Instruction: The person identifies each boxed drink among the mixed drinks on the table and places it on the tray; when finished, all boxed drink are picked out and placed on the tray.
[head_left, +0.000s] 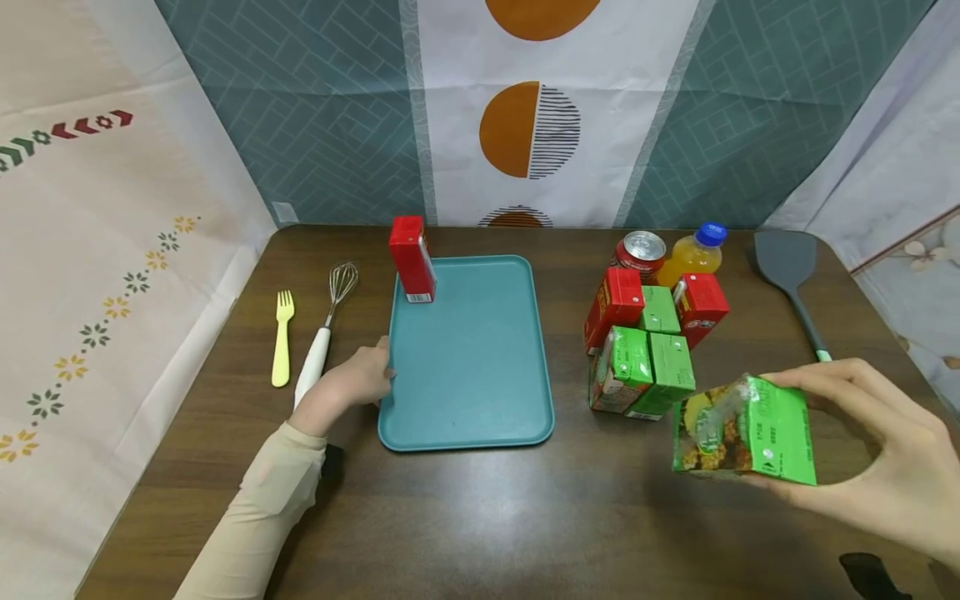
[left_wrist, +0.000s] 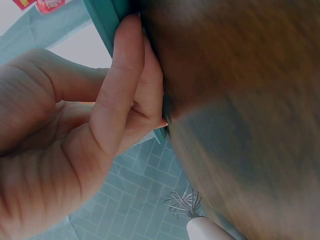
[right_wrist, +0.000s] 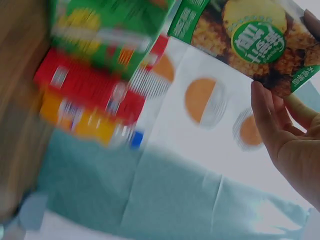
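At the left rim of the teal tray [head_left: 472,358], my left hand [head_left: 356,377] grips the edge; in the left wrist view its fingers [left_wrist: 131,50] lie against the tray's rim. My right hand [head_left: 877,442] holds a green drink carton [head_left: 783,433] with a food picture between thumb and fingers, raised over the table's right side. That carton [right_wrist: 255,40] also shows in the right wrist view. A red drink carton [head_left: 412,260] stands on the tray's far left corner.
Two green cartons [head_left: 670,367] stand in front, with another green carton [head_left: 660,310] between two red cartons [head_left: 615,304] behind. Further back are a soda can [head_left: 639,254] and a juice bottle [head_left: 692,257]. A spatula [head_left: 787,258], whisk [head_left: 318,342] and yellow fork [head_left: 282,342] lie at the sides.
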